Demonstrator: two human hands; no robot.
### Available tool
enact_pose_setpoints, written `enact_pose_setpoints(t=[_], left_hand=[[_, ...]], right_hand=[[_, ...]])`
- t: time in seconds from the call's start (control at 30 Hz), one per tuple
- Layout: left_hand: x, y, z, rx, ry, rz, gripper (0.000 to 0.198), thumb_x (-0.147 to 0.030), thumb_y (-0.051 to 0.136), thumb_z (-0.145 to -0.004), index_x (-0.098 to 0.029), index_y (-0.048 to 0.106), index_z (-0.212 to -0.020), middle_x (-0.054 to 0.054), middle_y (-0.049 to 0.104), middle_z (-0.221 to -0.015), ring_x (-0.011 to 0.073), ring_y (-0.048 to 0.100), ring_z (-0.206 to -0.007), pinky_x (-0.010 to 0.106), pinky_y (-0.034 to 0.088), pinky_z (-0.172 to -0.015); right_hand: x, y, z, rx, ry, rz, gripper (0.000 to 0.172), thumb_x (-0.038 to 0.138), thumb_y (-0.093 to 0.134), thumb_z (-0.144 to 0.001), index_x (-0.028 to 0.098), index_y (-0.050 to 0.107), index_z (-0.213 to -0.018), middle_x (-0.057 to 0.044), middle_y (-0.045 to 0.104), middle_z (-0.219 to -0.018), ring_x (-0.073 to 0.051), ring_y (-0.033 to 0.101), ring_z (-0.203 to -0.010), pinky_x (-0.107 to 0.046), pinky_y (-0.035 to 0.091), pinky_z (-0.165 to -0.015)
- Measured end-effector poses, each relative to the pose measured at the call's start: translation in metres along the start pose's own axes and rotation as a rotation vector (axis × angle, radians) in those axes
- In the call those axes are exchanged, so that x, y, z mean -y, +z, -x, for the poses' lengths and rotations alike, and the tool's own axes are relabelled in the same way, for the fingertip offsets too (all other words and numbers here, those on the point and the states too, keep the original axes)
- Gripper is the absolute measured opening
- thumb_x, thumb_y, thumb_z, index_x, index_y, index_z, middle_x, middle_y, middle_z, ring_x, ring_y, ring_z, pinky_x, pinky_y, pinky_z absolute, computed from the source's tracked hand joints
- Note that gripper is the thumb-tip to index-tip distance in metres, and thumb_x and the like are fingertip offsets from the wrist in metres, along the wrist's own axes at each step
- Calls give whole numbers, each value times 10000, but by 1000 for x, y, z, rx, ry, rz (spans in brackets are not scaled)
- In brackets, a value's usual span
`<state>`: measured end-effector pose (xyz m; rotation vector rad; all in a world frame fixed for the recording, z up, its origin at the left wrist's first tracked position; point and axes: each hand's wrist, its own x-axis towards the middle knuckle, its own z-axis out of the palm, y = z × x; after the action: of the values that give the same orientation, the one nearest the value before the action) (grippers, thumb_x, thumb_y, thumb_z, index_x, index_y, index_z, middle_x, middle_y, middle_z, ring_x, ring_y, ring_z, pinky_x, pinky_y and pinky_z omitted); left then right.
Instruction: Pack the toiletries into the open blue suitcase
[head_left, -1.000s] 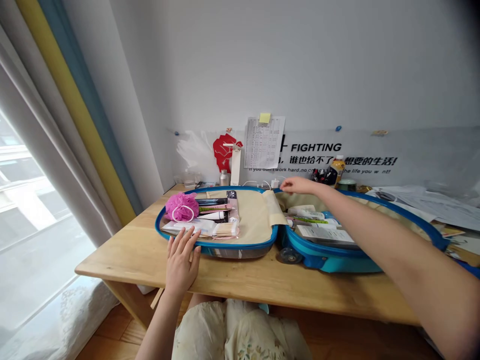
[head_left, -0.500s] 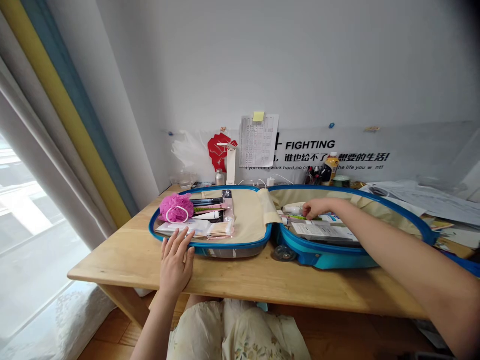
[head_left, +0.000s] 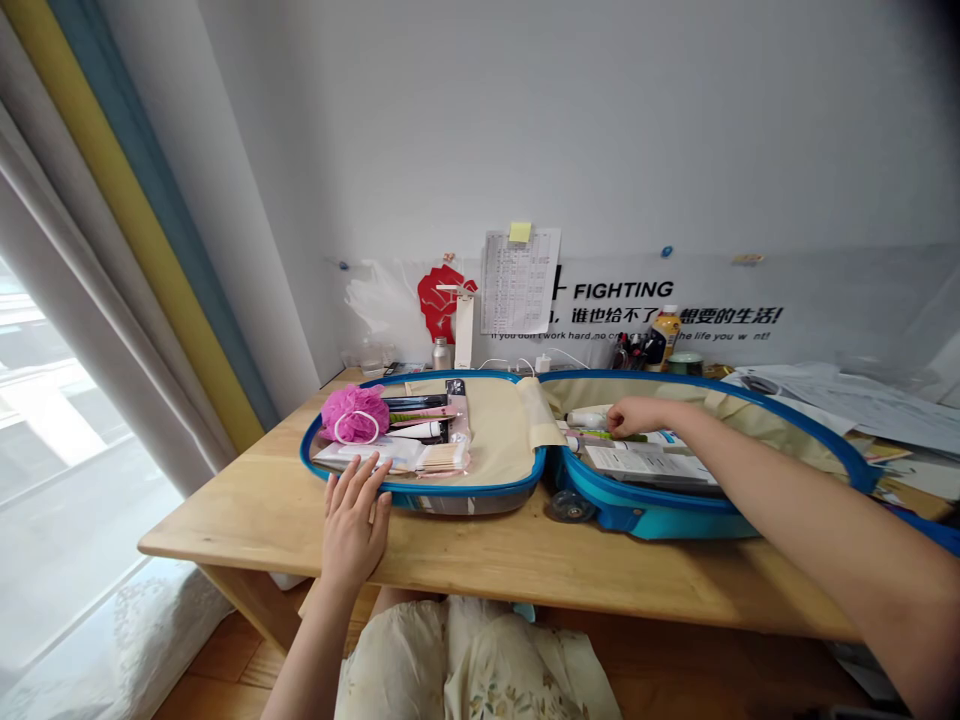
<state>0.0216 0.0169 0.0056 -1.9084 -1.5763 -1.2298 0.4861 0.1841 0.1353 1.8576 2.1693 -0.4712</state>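
Note:
An open suitcase (head_left: 480, 490) with a blue rim lies on the wooden table. My left hand (head_left: 354, 515) rests with fingers spread on the front rim of its left half, beside a clear packet of cotton swabs (head_left: 442, 457). A pink bath puff (head_left: 352, 412), a white tube (head_left: 416, 431) and dark slim items lie in that half. My right hand (head_left: 632, 415) reaches into the right half, its fingers closed at a green item (head_left: 598, 434); what they grip is hidden. Near it lie a clear bottle (head_left: 585, 418) and a white printed box (head_left: 637, 461).
Behind the suitcase stand a yellow-labelled bottle (head_left: 663, 338), pens (head_left: 630, 352), a green jar (head_left: 684, 363) and a small silver bottle (head_left: 440, 354). Papers (head_left: 847, 405) spread at the right. A curtain (head_left: 127, 220) hangs at the left.
The view has shifted very slightly. Both hands keep nearly the same places, and the suitcase contents look unchanged.

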Motion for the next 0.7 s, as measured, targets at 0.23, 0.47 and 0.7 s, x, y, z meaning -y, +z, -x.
enact_pose_setpoints(t=[0.23,0.47,0.7], left_hand=[[-1,0,0,-5,15,-15,397,-309,393,-995,-254,586,-1337,76,584,-1409,241,430,-1394,448,205,-1199],[-4,-1,0,-2,14,-17,388,-310,389,-996,-251,593,-1321,74,580,-1413,241,430,-1394,453,210,-1202],[-4,-2,-1,2,10,-20,388,-310,387,-996,-252,598,-1317,74,583,-1409,239,429,-1395,454,214,-1201]], right_hand=[[3,-19,14,-210,-33,-474,177,338,460,-946,197,510,-851,-137,710,-942,-192,669,-894,-278,510,-746],[61,-38,14,-343,-158,-668,127,334,436,-952,212,464,-934,-69,683,-873,-118,624,-621,-271,539,-652],[186,-32,-15,-298,-427,-492,130,229,577,-899,214,571,-1028,-11,712,-915,-59,523,-557,-201,470,-600]])
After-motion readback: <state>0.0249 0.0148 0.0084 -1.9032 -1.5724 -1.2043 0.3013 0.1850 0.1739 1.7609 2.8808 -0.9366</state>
